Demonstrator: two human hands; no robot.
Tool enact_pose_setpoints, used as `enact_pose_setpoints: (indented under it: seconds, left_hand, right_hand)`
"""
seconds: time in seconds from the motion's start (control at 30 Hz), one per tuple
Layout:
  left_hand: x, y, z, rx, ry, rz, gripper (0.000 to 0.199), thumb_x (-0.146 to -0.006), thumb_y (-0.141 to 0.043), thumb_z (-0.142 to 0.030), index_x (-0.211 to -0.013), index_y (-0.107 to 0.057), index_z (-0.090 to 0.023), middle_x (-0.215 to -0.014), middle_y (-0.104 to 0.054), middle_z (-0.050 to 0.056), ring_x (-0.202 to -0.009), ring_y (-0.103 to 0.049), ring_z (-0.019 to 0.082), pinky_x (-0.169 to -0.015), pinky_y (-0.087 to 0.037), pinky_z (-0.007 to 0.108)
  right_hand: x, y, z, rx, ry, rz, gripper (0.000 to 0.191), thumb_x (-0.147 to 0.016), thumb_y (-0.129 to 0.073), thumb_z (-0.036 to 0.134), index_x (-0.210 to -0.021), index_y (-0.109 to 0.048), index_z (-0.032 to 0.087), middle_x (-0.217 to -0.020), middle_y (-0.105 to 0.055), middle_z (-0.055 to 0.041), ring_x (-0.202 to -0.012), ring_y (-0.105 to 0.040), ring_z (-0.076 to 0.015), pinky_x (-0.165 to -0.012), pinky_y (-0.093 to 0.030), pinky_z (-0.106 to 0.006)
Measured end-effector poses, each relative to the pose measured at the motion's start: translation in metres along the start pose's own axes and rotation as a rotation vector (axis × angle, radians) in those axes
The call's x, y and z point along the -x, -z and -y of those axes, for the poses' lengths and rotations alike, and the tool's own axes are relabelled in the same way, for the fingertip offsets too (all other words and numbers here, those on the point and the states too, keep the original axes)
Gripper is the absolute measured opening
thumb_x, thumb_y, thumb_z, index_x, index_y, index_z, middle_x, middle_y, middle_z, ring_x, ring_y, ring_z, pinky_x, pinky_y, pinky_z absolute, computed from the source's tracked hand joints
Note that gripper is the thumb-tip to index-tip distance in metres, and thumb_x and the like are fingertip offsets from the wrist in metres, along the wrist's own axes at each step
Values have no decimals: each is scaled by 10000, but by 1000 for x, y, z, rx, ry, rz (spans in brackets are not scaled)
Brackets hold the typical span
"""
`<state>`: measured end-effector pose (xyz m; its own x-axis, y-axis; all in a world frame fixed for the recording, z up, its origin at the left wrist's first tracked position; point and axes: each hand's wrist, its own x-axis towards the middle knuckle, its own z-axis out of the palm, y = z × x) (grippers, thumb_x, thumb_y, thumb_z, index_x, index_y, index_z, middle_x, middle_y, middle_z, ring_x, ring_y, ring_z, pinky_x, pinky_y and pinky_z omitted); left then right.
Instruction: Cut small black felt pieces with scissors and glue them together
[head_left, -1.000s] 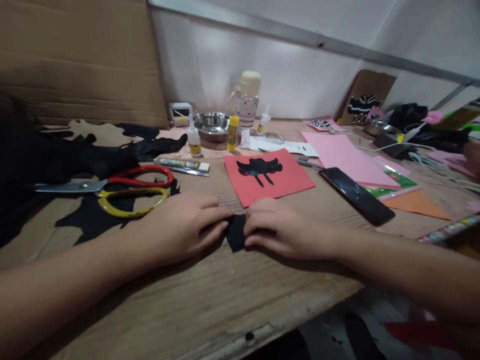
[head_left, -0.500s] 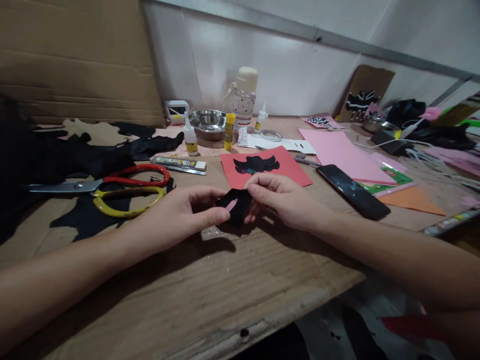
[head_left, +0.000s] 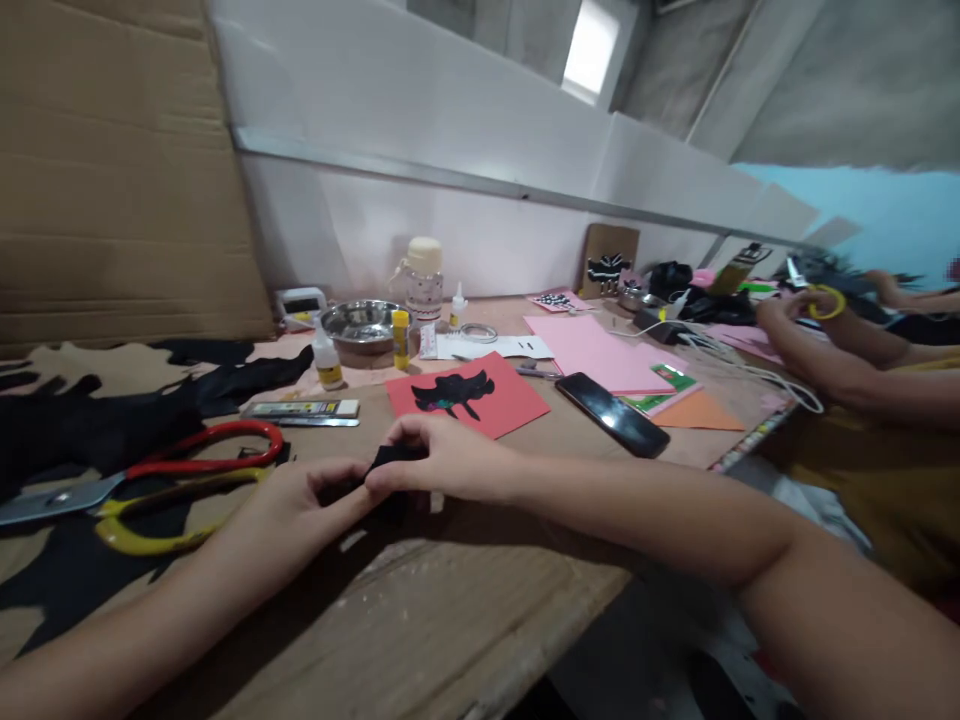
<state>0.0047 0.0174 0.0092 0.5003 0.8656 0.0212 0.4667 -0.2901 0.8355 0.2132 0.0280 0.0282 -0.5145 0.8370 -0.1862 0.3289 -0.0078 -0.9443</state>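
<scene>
Both hands meet over the cardboard-covered table around a small black piece [head_left: 394,457]. My left hand [head_left: 315,510] pinches its left side, and my right hand [head_left: 439,460] closes over its top and right; its lower part is dark and hard to make out. Just behind the hands lies a red card [head_left: 516,398] bearing a black cut-out shape [head_left: 454,388]. Large scissors [head_left: 180,480] with one red and one yellow handle rest left of my left hand, on black scraps [head_left: 82,550].
Behind stand a glue bottle [head_left: 327,360], a metal bowl [head_left: 365,325], a yellow glue stick [head_left: 400,340] and a drinking bottle [head_left: 424,280]. A phone [head_left: 611,412] and pink sheets [head_left: 592,350] lie right. Another person's hands hold yellow-handled scissors [head_left: 827,302] at far right.
The view has swung up and to the right, bringing another person's arms into sight. My right hand has moved over the black piece, hiding the pink strip seen before, and the hands are closer together.
</scene>
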Motion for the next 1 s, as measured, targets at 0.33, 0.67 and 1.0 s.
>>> enact_pose_setpoints:
  seconds: [0.33, 0.67, 1.0]
  left_hand:
    - [-2, 8, 16, -133, -69, 22, 365, -958, -605, -554, -982, -852, -286, -959, -857, 31, -834, -819, 307, -667, -643, 311]
    - [0, 3, -7, -46, -60, -30, 305, -890, -645, -513, -905, -863, -301, -868, -853, 14, -781, -808, 292, -664, -639, 307]
    - [-2, -1, 5, -32, 61, -22, 351, -843, -669, -555, -848, -843, -250, -792, -829, 4, -737, -728, 225, -650, -516, 250]
  right_hand:
    - [-6, -2, -17, -103, 103, -93, 226, -890, -829, 343, -883, -668, 184, -694, -651, 54, -563, -610, -80, -486, -478, -161]
    - [1, -5, -19, -94, 104, -65, 238, -877, -833, 313, -990, -657, 198, -736, -645, 54, -588, -627, -90, -500, -512, -168]
    - [2, 2, -14, -134, 124, -159, 95, -980, -668, 193, -885, -666, 190, -652, -652, 53, -513, -591, -74, -442, -458, -153]
